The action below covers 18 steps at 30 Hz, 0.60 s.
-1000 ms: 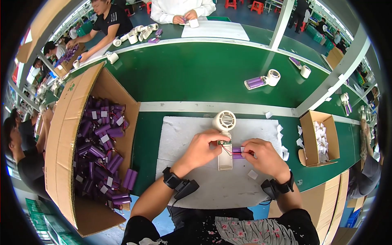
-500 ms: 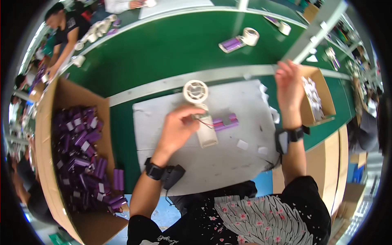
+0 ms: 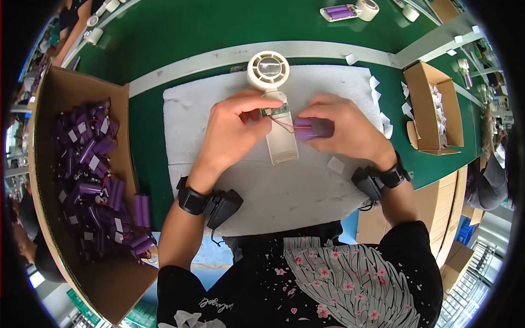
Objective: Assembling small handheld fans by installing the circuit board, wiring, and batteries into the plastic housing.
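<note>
A cream handheld fan lies on the pale work mat, its round head pointing away from me and its handle shell uncovered. Inside the handle, a small green circuit board shows. My left hand is closed at the handle's left side, thumb and forefinger at the board. To the right of the handle, my right hand grips a purple battery pack between thumb and fingers. Thin red and dark wires run from the board to the pack. Part of the pack is hidden by my fingers.
A tall cardboard box with many purple battery packs stands at left. A smaller carton at right holds white paper pieces. A loose white square lies on the mat. Another opened fan sits far back.
My right hand has come down from beside the small carton and taken hold of the battery pack. The left hand stays at the fan's board. The whole view has shifted.
</note>
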Motion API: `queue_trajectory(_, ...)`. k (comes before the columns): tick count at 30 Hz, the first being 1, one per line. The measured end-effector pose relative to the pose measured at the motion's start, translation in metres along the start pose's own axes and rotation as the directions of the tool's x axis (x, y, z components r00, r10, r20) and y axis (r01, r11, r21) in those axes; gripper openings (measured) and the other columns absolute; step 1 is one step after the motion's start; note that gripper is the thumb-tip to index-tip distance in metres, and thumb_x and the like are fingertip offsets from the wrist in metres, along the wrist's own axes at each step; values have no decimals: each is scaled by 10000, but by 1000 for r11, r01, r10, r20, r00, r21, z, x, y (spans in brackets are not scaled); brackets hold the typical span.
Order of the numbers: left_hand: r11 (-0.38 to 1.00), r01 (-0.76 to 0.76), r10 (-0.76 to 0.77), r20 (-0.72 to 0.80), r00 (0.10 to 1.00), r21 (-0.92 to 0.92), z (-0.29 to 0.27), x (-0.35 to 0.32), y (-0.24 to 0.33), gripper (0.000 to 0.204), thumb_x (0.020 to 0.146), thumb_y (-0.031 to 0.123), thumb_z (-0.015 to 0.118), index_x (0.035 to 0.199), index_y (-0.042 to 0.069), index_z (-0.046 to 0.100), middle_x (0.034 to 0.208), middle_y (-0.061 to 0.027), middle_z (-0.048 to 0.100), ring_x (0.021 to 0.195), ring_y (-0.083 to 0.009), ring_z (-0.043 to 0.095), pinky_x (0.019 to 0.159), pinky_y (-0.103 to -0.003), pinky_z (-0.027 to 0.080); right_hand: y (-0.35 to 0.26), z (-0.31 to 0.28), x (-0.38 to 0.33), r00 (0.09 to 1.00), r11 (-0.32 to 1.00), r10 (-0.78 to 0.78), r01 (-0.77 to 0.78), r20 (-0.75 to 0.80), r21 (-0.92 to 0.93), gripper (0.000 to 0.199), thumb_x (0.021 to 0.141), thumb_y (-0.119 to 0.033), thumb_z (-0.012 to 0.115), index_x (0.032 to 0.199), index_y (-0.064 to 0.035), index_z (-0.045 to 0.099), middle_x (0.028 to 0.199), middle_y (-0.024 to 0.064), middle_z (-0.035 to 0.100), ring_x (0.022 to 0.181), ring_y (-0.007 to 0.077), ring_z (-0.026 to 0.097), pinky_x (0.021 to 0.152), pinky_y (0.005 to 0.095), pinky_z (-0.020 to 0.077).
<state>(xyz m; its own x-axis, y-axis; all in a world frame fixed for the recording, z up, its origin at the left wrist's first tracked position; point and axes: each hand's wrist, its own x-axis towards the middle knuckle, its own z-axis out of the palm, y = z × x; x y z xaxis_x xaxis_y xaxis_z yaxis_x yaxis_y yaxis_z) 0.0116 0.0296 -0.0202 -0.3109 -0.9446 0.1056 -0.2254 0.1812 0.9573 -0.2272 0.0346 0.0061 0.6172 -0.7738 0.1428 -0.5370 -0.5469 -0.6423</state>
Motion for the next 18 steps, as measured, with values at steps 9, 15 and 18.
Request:
queue_trajectory(9, 998, 12, -13, 16, 1000, 64, -1, -2, 4, 326, 706, -18, 666, 1001, 101, 738, 924, -55, 663, 675, -116, 529, 625, -249, 467, -12, -8, -5, 878, 609, 249, -470, 409, 639, 418, 802, -83, 711, 1187, -9, 565, 946, 93, 647, 807, 168, 651, 699, 270, 512)
queue_trajectory(15, 988, -72, 72, 4, 997, 135, -1, 0, 6, 299, 710, 15, 723, 998, 94, 734, 917, -70, 685, 673, -133, 584, 632, -255, 497, -18, -17, -4, 792, 466, 173, -590, 586, 659, 592, 824, -43, 676, 1352, -36, 408, 1063, 116, 605, 835, 206, 673, 719, 271, 534)
queue_trajectory(18, 983, -98, 99, 0, 995, 157, 0, -1, 5, 297, 709, 24, 736, 998, 92, 732, 917, -75, 689, 681, -145, 612, 641, -262, 512, -21, -16, -5, 833, 269, 145, -552, 533, 789, 772, 763, 31, 703, 1413, -52, 293, 1126, 123, 555, 843, 241, 679, 718, 311, 552)
